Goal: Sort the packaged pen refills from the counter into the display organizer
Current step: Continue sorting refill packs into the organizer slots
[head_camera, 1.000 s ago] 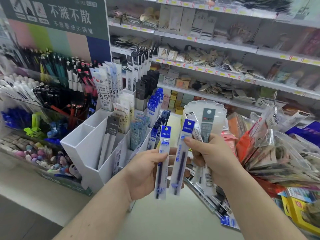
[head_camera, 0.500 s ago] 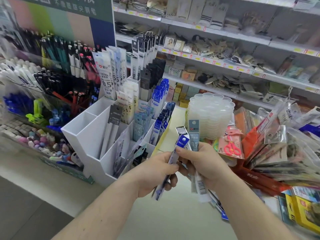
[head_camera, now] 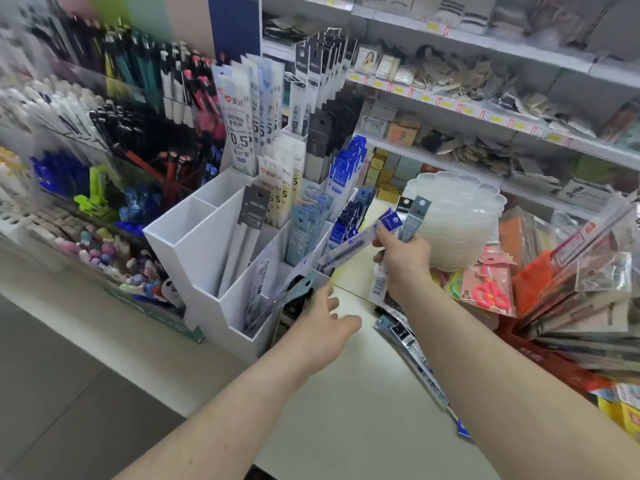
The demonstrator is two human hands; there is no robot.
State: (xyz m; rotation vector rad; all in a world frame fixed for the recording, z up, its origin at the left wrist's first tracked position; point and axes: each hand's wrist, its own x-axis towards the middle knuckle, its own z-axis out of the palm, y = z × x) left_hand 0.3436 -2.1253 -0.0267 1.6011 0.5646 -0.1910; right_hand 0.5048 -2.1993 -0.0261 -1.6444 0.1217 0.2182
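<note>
Bright, even shop light — soft shadows only; left edge motion-blurred, wide-angle bending at borders, shelves soft.

So the two hands have split up now. A second ago the left hand (head_camera: 323, 322) was pinching a blue-topped refill pack and sat right up against the right one, then both were bunched together around the packs. Now it's let go, dropped lower and to the left, fingers loose and spread, holding nothing, fingertips just beside the front corner of the white organizer (head_camera: 221, 271). The right hand (head_camera: 401, 252) has the blue-topped refill pack (head_camera: 360, 239) now, along with its grey-topped ones (head_camera: 414, 216), and the blue pack has tipped from upright to slanting, its lower end poking out left of the fingers toward the organizer's compartments.
</note>
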